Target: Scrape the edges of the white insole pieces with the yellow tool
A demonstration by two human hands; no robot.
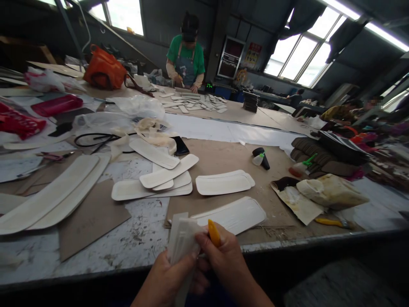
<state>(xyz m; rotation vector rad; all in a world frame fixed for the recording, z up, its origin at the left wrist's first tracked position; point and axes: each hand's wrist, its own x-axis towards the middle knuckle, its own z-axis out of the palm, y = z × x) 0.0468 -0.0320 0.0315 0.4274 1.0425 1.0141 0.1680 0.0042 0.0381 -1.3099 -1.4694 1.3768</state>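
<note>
At the table's front edge, my left hand (174,273) is closed around a small bundle of off-white strips (182,241), held upright. My right hand (225,256) is closed too; a tool with a yellow handle (214,233) sticks up out of it, its other end hidden. The right thumb and fingertips touch the side of the strips. Just beyond the hands lies a stack of long off-white pieces with rounded ends (236,215). Another such stack (223,183) sits behind it, and several more pieces (169,170) overlap to the left.
Larger curved white pieces (54,196) lie at left, beside a brown board (92,219). To the right are a yellow-handled brush (334,222), a stained plastic container (332,192), a green-tipped bottle (302,166) and dark stacked pieces (322,155). A co-worker (187,55) stands across the table.
</note>
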